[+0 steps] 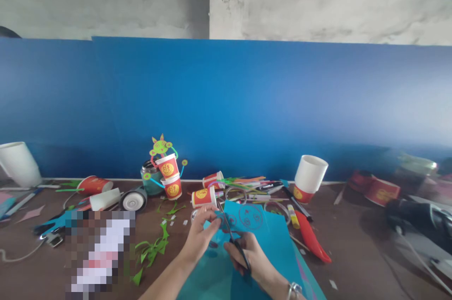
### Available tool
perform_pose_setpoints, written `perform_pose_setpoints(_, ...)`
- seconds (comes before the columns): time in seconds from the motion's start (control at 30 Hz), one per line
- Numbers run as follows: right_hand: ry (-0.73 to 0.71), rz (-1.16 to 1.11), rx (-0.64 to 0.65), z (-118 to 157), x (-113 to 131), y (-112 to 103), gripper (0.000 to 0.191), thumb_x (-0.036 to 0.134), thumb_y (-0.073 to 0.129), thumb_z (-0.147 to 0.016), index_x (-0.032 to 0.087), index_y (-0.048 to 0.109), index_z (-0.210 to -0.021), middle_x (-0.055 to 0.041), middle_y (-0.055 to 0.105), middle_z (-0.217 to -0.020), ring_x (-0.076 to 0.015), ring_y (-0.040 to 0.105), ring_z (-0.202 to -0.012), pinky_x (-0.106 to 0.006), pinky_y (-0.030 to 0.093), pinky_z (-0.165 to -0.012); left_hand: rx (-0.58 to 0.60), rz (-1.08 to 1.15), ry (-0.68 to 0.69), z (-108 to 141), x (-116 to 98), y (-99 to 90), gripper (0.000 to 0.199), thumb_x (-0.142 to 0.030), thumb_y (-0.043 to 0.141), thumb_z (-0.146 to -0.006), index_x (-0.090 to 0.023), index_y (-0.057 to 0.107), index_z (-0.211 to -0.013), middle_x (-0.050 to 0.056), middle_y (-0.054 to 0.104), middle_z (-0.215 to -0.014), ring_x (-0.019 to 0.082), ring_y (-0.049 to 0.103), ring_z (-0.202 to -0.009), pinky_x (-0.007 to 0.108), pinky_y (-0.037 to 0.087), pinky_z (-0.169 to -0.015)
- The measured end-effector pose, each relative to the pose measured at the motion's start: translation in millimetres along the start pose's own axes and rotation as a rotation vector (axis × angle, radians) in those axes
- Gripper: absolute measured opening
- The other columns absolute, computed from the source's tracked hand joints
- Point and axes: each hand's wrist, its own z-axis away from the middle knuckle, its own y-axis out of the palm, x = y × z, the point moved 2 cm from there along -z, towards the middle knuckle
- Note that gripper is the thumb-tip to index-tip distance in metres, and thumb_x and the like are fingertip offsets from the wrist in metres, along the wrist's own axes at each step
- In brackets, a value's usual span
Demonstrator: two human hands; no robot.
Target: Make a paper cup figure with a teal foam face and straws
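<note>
Your left hand [202, 233] has its thumb and fingers closed on a small piece of blue paper [223, 221], and your right hand [252, 257] has its fingers curled round the black handles of the scissors [232, 238]. The blades point away from your right fingers and cross the blue piece right beside your left fingertips; you cannot tell from here how far apart they stand, or whether that piece is joined to the large blue sheet [277, 239] under both your hands. On the sheet, just beyond your right fingers, there is a round face drawing [250, 216]. Past your left fingertips two red paper cups [204, 197] lie on their sides, and farther off to the left of them stands a stack of two cups [173, 187] with a green paper figure [160, 145] on top. Green paper scraps [155, 249] are scattered to the left of your left fingers. Beyond your right fingers, past the top edge of the sheet, lies a loose pile of coloured sticks [243, 180]. To the right of your right fingers you have a yellow glue stick [293, 216] and a long red pouch-like thing [312, 239], with a tall white cup stack [310, 174] upright well beyond them.
</note>
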Motion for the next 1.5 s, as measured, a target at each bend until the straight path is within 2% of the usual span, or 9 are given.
perform_pose_setpoints(0.07,-0.009,0.020,0.014,1.4,2.2,0.4,0.030,0.041,0.065,-0.071,0.012,0.060,-0.076,0.0074,0.046,-0.037,-0.0043,0.035,-0.031,-0.017,0.027,-0.033,-0.032,0.008,-0.007,0.8,2.0,1.9,0.035,-0.050,0.061,-0.077,-0.019,0.057,-0.061,0.006,0.058,-0.092,0.026,0.051,-0.098,0.036,0.037,-0.090)
perform_pose_setpoints(0.2,0.003,0.007,-0.008,2.9,3.0,1.2,0.032,0.040,0.066,-0.069,0.012,0.061,-0.084,0.0076,0.048,-0.040,-0.0049,0.035,-0.032,-0.017,0.029,-0.034,0.009,0.017,-0.022,4.2,0.1,7.8,0.034,-0.050,0.056,-0.081,-0.019,0.062,-0.067,0.007,0.058,-0.089,0.026,0.052,-0.095,0.036,0.039,-0.087)
perform_pose_setpoints(0.37,0.013,0.027,0.022,3.6,1.8,2.1,0.030,0.044,0.064,-0.070,0.015,0.057,-0.064,0.0049,0.049,-0.044,-0.0062,0.040,-0.037,-0.019,0.030,-0.038,0.075,0.016,-0.002,4.7,-4.8,8.1,0.037,-0.052,0.058,-0.080,-0.019,0.066,-0.065,0.009,0.058,-0.100,0.028,0.049,-0.104,0.037,0.035,-0.093)
perform_pose_setpoints(0.53,0.063,0.090,-0.002,4.4,-0.2,0.6,0.040,0.048,0.060,-0.072,0.018,0.047,-0.050,0.0041,0.045,-0.044,-0.0067,0.039,-0.040,-0.021,0.027,-0.041,0.122,0.043,0.007,2.4,-5.0,5.3,0.037,-0.053,0.058,-0.079,-0.019,0.066,-0.066,0.009,0.057,-0.101,0.027,0.047,-0.106,0.035,0.034,-0.094)
perform_pose_setpoints(1.13,0.052,0.084,0.030,4.0,-4.7,-2.5,0.044,0.053,0.060,-0.072,0.017,0.047,-0.049,0.0043,0.045,-0.044,-0.0056,0.037,-0.038,-0.020,0.026,-0.041,0.147,0.042,0.036,-1.7,-3.8,-1.1,0.033,-0.047,0.060,-0.080,-0.018,0.064,-0.063,0.007,0.058,-0.096,0.026,0.049,-0.102,0.034,0.036,-0.091)
perform_pose_setpoints(1.2,0.045,0.083,0.032,3.9,-5.2,-3.3,0.042,0.053,0.060,-0.072,0.015,0.054,-0.055,0.0046,0.045,-0.044,-0.0052,0.037,-0.038,-0.020,0.027,-0.041,0.133,0.036,0.032,-1.9,-3.3,-1.9,0.033,-0.046,0.061,-0.079,-0.018,0.063,-0.062,0.008,0.059,-0.096,0.026,0.050,-0.101,0.035,0.037,-0.091)
perform_pose_setpoints(1.3,0.053,0.044,0.035,4.2,-4.2,-3.5,0.042,0.053,0.061,-0.071,0.013,0.064,-0.081,0.0061,0.047,-0.044,-0.0056,0.036,-0.037,-0.020,0.026,-0.040,0.104,0.030,0.023,-2.2,-1.6,-2.2,0.033,-0.047,0.061,-0.077,-0.018,0.062,-0.063,0.008,0.060,-0.096,0.027,0.050,-0.101,0.035,0.037,-0.090)
perform_pose_setpoints(1.4,0.053,0.021,0.031,5.0,-1.7,-2.7,0.054,0.053,0.062,-0.071,0.012,0.060,-0.105,0.0076,0.047,-0.043,-0.0061,0.036,-0.037,-0.020,0.027,-0.039,0.053,0.002,0.034,-1.9,1.6,-1.4,0.034,-0.048,0.062,-0.077,-0.019,0.062,-0.061,0.008,0.061,-0.094,0.027,0.052,-0.100,0.036,0.037,-0.090)
perform_pose_setpoints(1.5,0.045,0.047,0.035,5.9,0.5,-1.7,0.054,0.054,0.061,-0.071,0.011,0.060,-0.104,0.0079,0.047,-0.043,-0.0058,0.036,-0.036,-0.019,0.027,-0.039,-0.011,-0.015,0.048,-0.3,4.5,-0.6,0.033,-0.047,0.061,-0.078,-0.019,0.059,-0.060,0.008,0.061,-0.097,0.027,0.051,-0.102,0.035,0.036,-0.092)
